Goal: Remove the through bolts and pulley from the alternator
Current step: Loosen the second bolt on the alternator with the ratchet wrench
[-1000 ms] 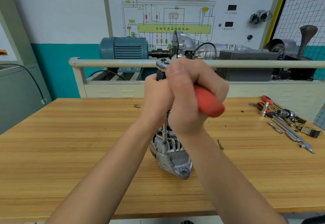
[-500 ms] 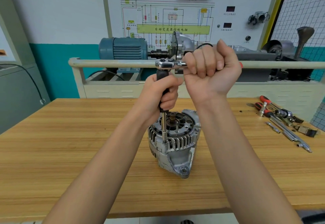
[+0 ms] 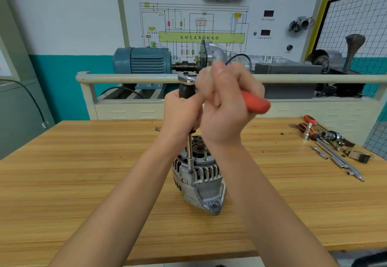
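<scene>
Broadly, the wooden table stretched under everything, and behind its far edge stood a training board with a wiring diagram and a blue-grey motor, both well beyond the fingers. The alternator stood on the table directly below both hands, its finned housing upward and its mounting ear toward the near edge. Above it the right hand was blurred, its fingers wrapped tightly round the red handle of a ratchet, whose red end stuck out to the right of the fist while the chrome head showed just left of the knuckles. Just left of that fist and touching it, the left hand had its fingers curled closed around the black grip of an upright driver, the ratchet head seated on top of that grip. The driver's thin metal shaft ran straight down from under the left fingers, and its tip rested on a bolt head at the alternator's upper rim. Far to the right of the fingers, loose tools with red handles, sockets and extension bars lay scattered on the table.
</scene>
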A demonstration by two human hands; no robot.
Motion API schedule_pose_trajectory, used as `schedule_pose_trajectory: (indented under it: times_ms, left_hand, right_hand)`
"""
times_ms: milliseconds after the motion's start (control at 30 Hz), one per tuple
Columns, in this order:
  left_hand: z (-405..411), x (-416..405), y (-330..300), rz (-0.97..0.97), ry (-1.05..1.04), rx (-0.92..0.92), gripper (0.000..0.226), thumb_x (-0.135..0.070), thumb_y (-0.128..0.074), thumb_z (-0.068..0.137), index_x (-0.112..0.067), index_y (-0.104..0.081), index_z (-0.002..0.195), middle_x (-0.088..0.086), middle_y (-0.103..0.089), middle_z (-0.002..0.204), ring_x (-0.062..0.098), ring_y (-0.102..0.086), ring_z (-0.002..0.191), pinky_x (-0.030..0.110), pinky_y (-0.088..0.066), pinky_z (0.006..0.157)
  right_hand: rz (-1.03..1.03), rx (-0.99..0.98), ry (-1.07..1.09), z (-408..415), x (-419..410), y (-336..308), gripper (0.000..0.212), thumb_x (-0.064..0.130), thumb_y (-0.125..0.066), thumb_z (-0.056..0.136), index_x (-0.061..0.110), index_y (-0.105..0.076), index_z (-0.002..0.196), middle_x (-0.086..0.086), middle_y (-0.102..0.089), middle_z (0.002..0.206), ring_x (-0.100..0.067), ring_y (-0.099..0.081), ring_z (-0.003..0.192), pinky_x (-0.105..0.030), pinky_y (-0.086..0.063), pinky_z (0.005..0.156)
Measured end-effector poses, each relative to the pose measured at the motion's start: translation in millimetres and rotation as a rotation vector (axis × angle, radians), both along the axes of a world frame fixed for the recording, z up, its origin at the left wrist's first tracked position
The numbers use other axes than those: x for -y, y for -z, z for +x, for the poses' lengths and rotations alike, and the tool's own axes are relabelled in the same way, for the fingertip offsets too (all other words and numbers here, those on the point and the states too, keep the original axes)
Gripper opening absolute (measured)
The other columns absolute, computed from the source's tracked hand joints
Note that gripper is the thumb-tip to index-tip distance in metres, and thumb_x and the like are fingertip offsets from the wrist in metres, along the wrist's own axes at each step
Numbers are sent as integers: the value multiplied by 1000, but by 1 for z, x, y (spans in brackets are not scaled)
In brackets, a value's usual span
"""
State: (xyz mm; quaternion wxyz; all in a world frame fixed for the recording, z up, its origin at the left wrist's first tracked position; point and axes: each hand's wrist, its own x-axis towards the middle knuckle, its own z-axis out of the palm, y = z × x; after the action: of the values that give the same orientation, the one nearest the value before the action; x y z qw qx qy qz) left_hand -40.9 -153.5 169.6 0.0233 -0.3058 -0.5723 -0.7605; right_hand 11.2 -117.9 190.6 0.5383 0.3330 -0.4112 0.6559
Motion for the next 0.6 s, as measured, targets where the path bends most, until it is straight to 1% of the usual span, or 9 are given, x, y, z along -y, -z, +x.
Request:
schedule_pose_trajectory:
  times_ms: [67,167,233,300,367,433,467,533,600]
  left_hand:
    - [-2,7,-2,18,123,89,33,-8,-61,74,-15,-36,53,-4,-31,39,10,-24,34,16,-21,37]
    - [-10,18,-4,-32,357,101,29,-13,-57,71,-17,-41,46,-3,-29,36,10,-22,29,15,-20,36]
    - [-11,18,-4,-58,412,83,35,-11,-57,74,-18,-40,44,-4,-28,35,9,-20,28,14,-19,36]
    - [-9,15,-5,-69,347,81,43,-4,-57,78,-19,-37,43,-5,-25,36,9,-18,29,13,-18,37]
    - [-6,9,-5,-74,230,85,50,3,-54,83,-21,-33,44,-5,-22,38,9,-15,31,13,-16,38]
    - [-5,3,-5,-53,124,101,50,5,-53,84,-20,-30,47,-6,-22,38,9,-15,32,13,-16,39]
    - [-4,0,-5,-38,68,110,49,4,-55,84,-20,-31,49,-6,-24,39,9,-17,32,13,-16,38]
    - [-4,-6,-3,-73,-67,70,41,-1,-59,87,-15,-39,54,-2,-35,45,10,-26,37,16,-22,35]
    - [-4,-10,-2,-152,-222,-23,28,-5,-55,92,-9,-51,65,3,-47,60,12,-41,50,19,-35,43]
  right_hand:
    - [-57,60,-247,-3,-12,-9,44,4,-50,79,22,-40,40,7,-31,37,-8,-24,36,-25,-21,49]
    - [-149,167,-593,-7,-30,-14,51,8,-41,84,19,-37,35,7,-27,32,-12,-12,36,-23,-21,43]
    - [-288,213,-773,-11,-39,-16,49,12,-39,83,17,-35,34,5,-24,31,-14,-7,38,-22,-20,41]
    - [-370,214,-838,-14,-45,-16,49,12,-38,84,16,-33,35,3,-23,31,-14,-6,39,-22,-19,40]
    - [-353,201,-779,-12,-45,-14,50,12,-38,85,17,-33,36,4,-23,32,-14,-6,40,-23,-19,41]
    - [-260,168,-641,-9,-38,-11,51,9,-39,87,18,-34,36,5,-24,34,-13,-10,38,-25,-21,43]
    - [-203,139,-529,-7,-33,-9,51,6,-40,87,19,-35,38,6,-26,35,-11,-14,37,-26,-22,44]
    - [-86,40,-183,-5,-17,-4,45,4,-48,83,19,-39,42,9,-32,40,-7,-26,38,-26,-23,48]
    - [36,-57,138,-4,-1,4,38,5,-52,81,15,-40,46,13,-34,46,-1,-33,43,-21,-29,49]
